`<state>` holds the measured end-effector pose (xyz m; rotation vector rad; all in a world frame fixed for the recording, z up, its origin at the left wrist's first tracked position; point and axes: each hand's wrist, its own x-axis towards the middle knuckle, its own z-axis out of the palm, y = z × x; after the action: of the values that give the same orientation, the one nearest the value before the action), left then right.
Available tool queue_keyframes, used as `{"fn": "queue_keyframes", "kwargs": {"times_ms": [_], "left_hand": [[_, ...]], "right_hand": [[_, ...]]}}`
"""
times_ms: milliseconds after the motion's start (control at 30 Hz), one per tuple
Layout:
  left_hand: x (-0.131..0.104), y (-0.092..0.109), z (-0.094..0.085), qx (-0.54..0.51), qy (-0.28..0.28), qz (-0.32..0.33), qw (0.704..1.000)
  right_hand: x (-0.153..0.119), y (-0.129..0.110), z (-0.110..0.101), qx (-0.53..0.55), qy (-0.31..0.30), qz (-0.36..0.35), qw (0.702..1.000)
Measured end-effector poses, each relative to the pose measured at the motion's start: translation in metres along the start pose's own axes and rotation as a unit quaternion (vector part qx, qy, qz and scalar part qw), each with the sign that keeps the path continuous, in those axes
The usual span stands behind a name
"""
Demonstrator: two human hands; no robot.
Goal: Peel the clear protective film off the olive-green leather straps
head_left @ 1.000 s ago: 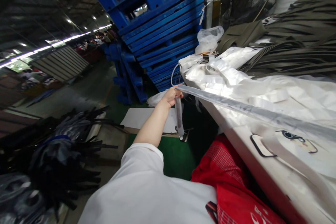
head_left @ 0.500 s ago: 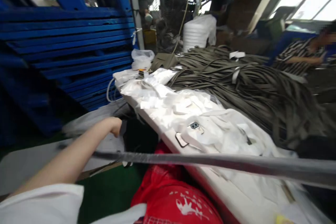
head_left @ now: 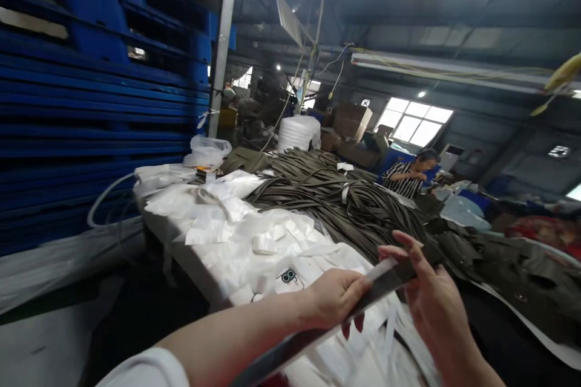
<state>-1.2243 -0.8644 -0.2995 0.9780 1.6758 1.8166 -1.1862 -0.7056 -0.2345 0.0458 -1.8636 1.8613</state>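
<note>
The left hand has its grip clenched around a long grey strap, which runs from the lower edge of the view up to the right hand. That hand's grip pinches the strap's upper end between thumb and fingers. Both hands hover above the table, over white fabric pieces and beside a heap of olive webbing
</note>
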Motion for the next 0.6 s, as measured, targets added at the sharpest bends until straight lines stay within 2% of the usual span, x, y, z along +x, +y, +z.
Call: {"fn": "queue_keyframes", "kwargs": {"times_ms": [67,133,300,600], "left_hand": [[0.006,0.001,0.003,0.017,-0.001,0.005,1.0],[0.012,0.005,0.006,0.028,-0.003,0.008,1.0],[0.028,0.017,0.01,0.034,-0.016,0.017,0.999],[0.042,0.029,0.01,0.089,-0.007,0.029,0.996]], "right_hand": [[0.009,-0.013,-0.014,0.018,0.069,-0.051,0.996],[0.016,-0.021,-0.025,-0.006,0.091,-0.092,0.992],[0.021,-0.018,-0.036,-0.081,0.075,-0.108,0.988],[0.017,0.0,-0.033,-0.143,0.05,-0.114,0.982]]}}
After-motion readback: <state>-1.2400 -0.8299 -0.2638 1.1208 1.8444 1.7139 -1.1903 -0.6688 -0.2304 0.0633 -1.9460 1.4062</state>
